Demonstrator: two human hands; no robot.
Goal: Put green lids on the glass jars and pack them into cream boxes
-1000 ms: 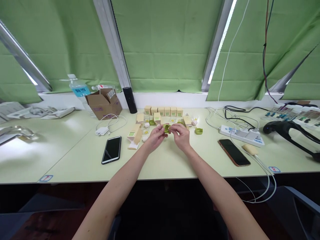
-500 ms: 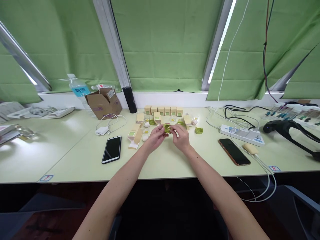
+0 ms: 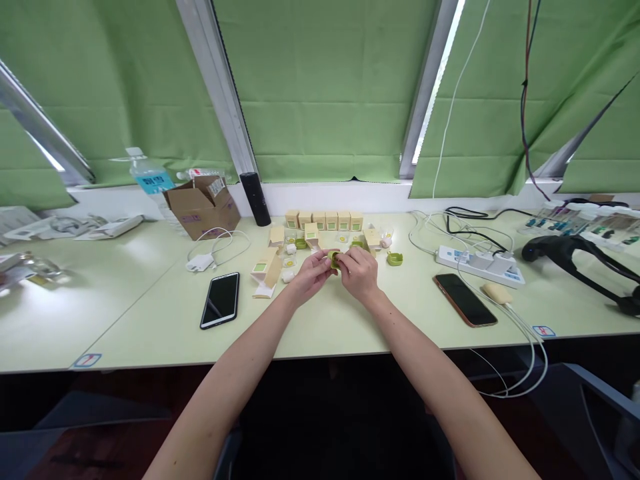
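My left hand [image 3: 311, 275] holds a small olive-green case [image 3: 333, 259] above the table. The fingers of my right hand [image 3: 359, 270] press on the case from the right and hide part of it; whether something small is between them cannot be made out. Another green case [image 3: 395, 259] lies to the right, with a silicone look and a small loop. Behind my hands stands a row of small beige boxes [image 3: 331, 221]. An opened beige box [image 3: 267, 268] with its flap out lies left of my left hand, near a small white piece [image 3: 288, 275].
A phone [image 3: 221, 300] lies at left and another phone [image 3: 465, 300] at right, beside a power strip [image 3: 480, 265] with cables. A cardboard box [image 3: 203, 210], a water bottle [image 3: 151, 179] and a black cylinder [image 3: 255, 199] stand at the back left. A black headset frame [image 3: 575, 253] is at far right.
My right fingers have closed in over the green case and now cover more of it. The camera view has shifted slightly, moving the table things a little left.
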